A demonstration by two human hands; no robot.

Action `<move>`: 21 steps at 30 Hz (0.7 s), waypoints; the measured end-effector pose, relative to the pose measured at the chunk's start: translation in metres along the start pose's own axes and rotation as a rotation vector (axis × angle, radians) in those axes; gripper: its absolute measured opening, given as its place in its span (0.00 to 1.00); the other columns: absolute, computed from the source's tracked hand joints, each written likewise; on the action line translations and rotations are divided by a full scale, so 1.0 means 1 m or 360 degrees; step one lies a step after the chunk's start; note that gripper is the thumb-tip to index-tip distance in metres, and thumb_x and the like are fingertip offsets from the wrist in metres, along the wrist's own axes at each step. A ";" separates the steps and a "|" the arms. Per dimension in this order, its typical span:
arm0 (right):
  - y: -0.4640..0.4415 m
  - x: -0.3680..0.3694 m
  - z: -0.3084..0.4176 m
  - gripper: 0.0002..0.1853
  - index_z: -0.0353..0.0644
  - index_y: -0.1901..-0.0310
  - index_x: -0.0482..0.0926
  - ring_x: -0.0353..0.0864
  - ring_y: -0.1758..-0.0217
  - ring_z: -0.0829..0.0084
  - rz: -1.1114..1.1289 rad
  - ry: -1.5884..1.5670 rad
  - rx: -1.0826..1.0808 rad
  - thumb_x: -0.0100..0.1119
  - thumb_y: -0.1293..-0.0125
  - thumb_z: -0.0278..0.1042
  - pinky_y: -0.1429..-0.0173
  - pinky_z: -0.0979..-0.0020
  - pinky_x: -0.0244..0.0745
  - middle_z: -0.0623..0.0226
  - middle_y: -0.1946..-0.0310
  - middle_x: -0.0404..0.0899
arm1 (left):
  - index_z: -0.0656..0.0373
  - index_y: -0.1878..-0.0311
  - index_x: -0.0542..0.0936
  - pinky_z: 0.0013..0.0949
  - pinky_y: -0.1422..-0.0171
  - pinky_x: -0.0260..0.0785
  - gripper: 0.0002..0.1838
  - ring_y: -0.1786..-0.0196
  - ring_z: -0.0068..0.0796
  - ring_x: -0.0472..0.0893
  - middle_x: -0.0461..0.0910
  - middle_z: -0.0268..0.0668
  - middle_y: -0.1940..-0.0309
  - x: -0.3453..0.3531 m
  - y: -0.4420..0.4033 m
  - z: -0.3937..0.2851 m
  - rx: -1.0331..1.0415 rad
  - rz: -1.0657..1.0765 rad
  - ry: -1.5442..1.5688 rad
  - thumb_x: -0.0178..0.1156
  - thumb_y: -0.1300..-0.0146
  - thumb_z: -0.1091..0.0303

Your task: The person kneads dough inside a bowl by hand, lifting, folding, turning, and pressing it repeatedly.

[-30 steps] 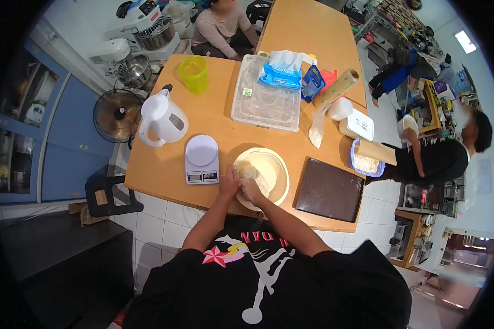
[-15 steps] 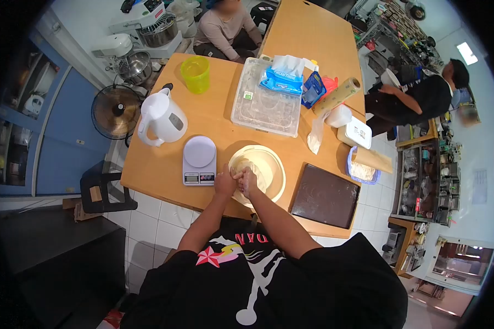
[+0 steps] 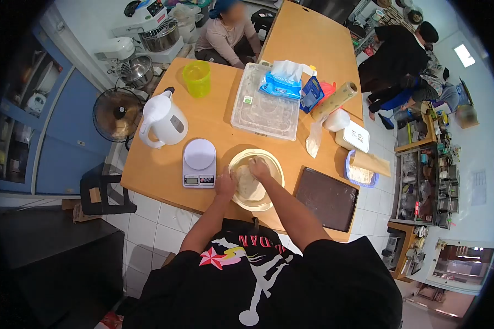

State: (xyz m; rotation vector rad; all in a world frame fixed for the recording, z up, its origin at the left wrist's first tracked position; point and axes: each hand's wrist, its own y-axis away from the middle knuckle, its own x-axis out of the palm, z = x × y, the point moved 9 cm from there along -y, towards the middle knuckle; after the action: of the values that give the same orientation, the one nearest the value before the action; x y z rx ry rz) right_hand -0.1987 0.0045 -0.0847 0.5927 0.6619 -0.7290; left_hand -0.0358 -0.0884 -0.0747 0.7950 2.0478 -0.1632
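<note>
A cream-coloured round bowl [image 3: 280, 176] sits at the table's front edge with a pale lump of dough [image 3: 248, 185] in it. My left hand [image 3: 225, 183] is closed at the bowl's left rim, close to the dough. Inside the bowl, my right hand [image 3: 259, 168] has its fingers curled over the far side of the dough. Its fingertips are partly hidden. Left of the bowl stands a white kitchen scale [image 3: 199, 163], and to the right lies a dark baking tray [image 3: 327, 198].
A white electric kettle [image 3: 163, 120], a yellow-green bucket [image 3: 197, 78] and a lidded plastic box [image 3: 264, 115] stand farther back on the wooden table [image 3: 219, 123]. A blue tub [image 3: 361, 169] is at the right edge. One person sits behind the table; others are at the right.
My right hand has moved from beside my left hand to the far side of the dough. More dough shows now. The standing person at the right has moved farther back and bent over.
</note>
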 end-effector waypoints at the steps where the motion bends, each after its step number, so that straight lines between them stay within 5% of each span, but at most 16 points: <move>1: -0.001 0.007 0.012 0.22 0.33 0.55 0.78 0.76 0.46 0.43 0.0070 0.0054 -0.0006 0.47 0.34 0.46 0.39 0.51 0.68 0.39 0.52 0.78 | 0.58 0.42 0.70 0.58 0.57 0.72 0.19 0.62 0.61 0.80 0.81 0.58 0.65 -0.002 -0.001 -0.001 0.0009 0.0009 0.0007 0.47 0.30 0.57; 6: 0.011 0.032 0.034 0.21 0.36 0.60 0.80 0.77 0.47 0.45 0.0459 0.0512 -0.0271 0.47 0.34 0.48 0.41 0.50 0.69 0.38 0.53 0.78 | 0.60 0.45 0.71 0.57 0.57 0.71 0.19 0.62 0.63 0.80 0.80 0.59 0.66 -0.002 0.002 -0.003 0.0039 -0.0005 0.0084 0.46 0.30 0.56; 9: 0.058 -0.015 0.087 0.21 0.37 0.62 0.81 0.78 0.52 0.45 0.0277 0.0449 -0.0657 0.49 0.34 0.49 0.45 0.50 0.71 0.40 0.60 0.80 | 0.61 0.46 0.71 0.58 0.57 0.71 0.19 0.63 0.64 0.79 0.80 0.60 0.67 0.003 0.001 0.003 -0.0019 -0.0056 0.0113 0.46 0.29 0.56; 13: 0.093 -0.050 0.087 0.22 0.37 0.73 0.82 0.80 0.61 0.48 0.0141 0.0405 -0.0466 0.52 0.36 0.50 0.57 0.52 0.77 0.47 0.71 0.79 | 0.62 0.47 0.71 0.59 0.57 0.70 0.18 0.63 0.64 0.79 0.80 0.60 0.68 0.003 0.000 0.004 0.0026 -0.0030 0.0169 0.45 0.29 0.56; 16: 0.113 -0.048 0.069 0.24 0.35 0.77 0.83 0.78 0.54 0.51 0.0172 0.0683 -0.0276 0.54 0.37 0.50 0.53 0.54 0.76 0.46 0.67 0.79 | 0.62 0.48 0.71 0.59 0.58 0.70 0.18 0.63 0.64 0.79 0.80 0.60 0.69 -0.001 0.001 0.001 0.0029 -0.0065 0.0157 0.45 0.29 0.56; 17: 0.120 -0.042 0.057 0.22 0.37 0.61 0.84 0.75 0.47 0.51 0.0250 0.0612 -0.0211 0.56 0.38 0.52 0.48 0.52 0.74 0.44 0.56 0.78 | 0.62 0.49 0.71 0.59 0.58 0.70 0.18 0.63 0.64 0.79 0.80 0.60 0.69 -0.001 0.002 0.001 0.0000 -0.0062 0.0165 0.45 0.29 0.56; 20: 0.139 -0.061 0.060 0.27 0.44 0.43 0.76 0.69 0.39 0.50 -0.0327 0.0447 -0.0371 0.58 0.40 0.54 0.42 0.47 0.69 0.47 0.45 0.72 | 0.62 0.49 0.71 0.59 0.58 0.70 0.18 0.63 0.64 0.79 0.80 0.60 0.69 -0.001 0.000 -0.001 -0.0010 -0.0068 0.0171 0.45 0.29 0.57; 21: 0.137 -0.053 0.059 0.38 0.51 0.32 0.64 0.64 0.35 0.45 -0.0140 0.0520 -0.0342 0.60 0.42 0.56 0.36 0.47 0.64 0.49 0.36 0.64 | 0.62 0.49 0.71 0.59 0.58 0.70 0.18 0.64 0.64 0.79 0.80 0.60 0.70 0.001 0.002 0.002 -0.0007 -0.0069 0.0166 0.45 0.29 0.57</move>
State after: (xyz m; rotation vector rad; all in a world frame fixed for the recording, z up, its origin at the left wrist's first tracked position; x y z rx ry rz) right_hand -0.1060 0.0687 0.0264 0.4898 1.0607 -0.6374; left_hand -0.0336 -0.0873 -0.0759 0.7715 2.1641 -0.1441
